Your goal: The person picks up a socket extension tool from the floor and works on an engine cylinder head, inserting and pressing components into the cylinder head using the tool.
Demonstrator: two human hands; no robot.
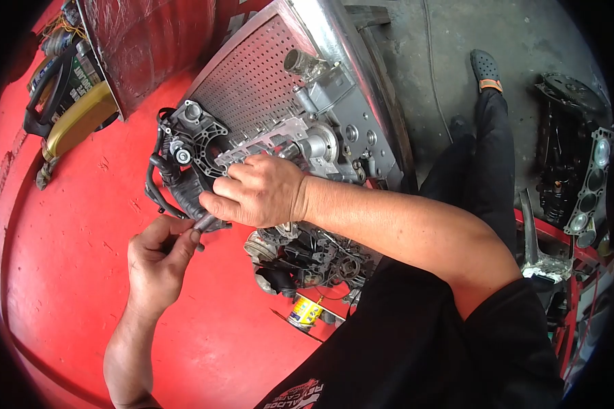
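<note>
My left hand point(158, 255) pinches a short grey cylindrical piece point(203, 222) between thumb and fingers. My right hand point(259, 191) is closed in a fist, palm down, close to the same piece; what its fingers grip is hidden. Just beyond both hands lies a black and silver engine part point(192, 133) with a round fitting and a black hose point(158, 194) along its side. Behind my right wrist a silver metal engine housing point(320, 140) rests beside a perforated metal panel point(249, 75).
A red surface point(75, 238) spreads under my hands. Tangled dark engine parts point(320, 255) and a yellow can point(305, 312) sit near my body. Bottles point(82, 75) stand at the far left. More engine parts point(573, 170) lie at the right, past my leg point(494, 143).
</note>
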